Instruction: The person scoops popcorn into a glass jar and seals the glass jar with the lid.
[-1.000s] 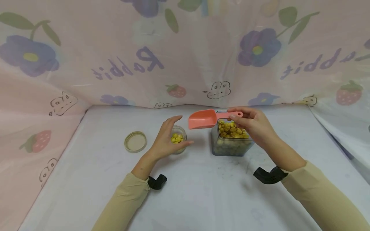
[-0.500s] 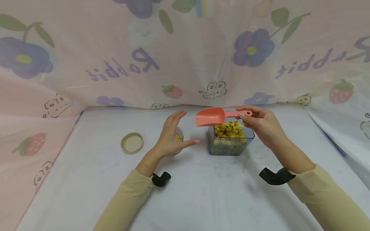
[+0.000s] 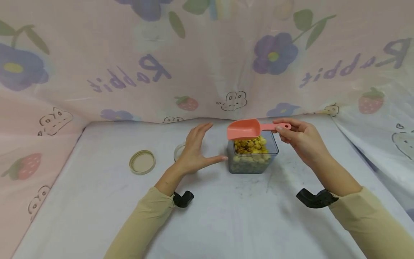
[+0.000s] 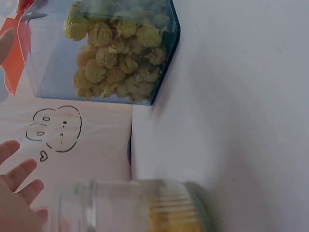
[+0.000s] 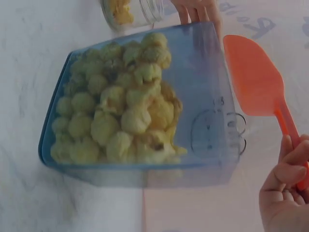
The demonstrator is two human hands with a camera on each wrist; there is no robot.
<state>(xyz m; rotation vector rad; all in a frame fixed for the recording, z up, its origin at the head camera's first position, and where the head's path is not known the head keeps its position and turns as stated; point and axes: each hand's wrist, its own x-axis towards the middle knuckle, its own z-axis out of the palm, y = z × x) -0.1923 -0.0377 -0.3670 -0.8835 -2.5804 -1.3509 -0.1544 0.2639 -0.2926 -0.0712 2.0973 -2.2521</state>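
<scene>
My right hand (image 3: 302, 138) pinches the handle of a pink scoop (image 3: 244, 129) between thumb and fingers. The scoop's bowl, with nothing visible in it, is above the far left part of a clear square container (image 3: 253, 167). Yellow popcorn (image 5: 116, 111) fills much of that container. My left hand (image 3: 192, 154) is left of the container, fingers and thumb spread apart and gripping nothing. Behind it stands a small glass jar (image 3: 179, 150), mostly hidden in the head view. Some yellow pieces lie in the jar's bottom, as the right wrist view shows.
A round cream lid (image 3: 142, 162) lies on the white table (image 3: 220, 223), left of the jar. Behind the table hangs a pink printed curtain (image 3: 200, 72). A black wrist mount (image 3: 317, 198) sticks out by the right sleeve; another one (image 3: 183, 199) is at the left.
The right hand has moved the scoop rightward, from beside the container to above it. My left hand has shifted rightward past the jar, still spread. The head view has turned slightly right.
</scene>
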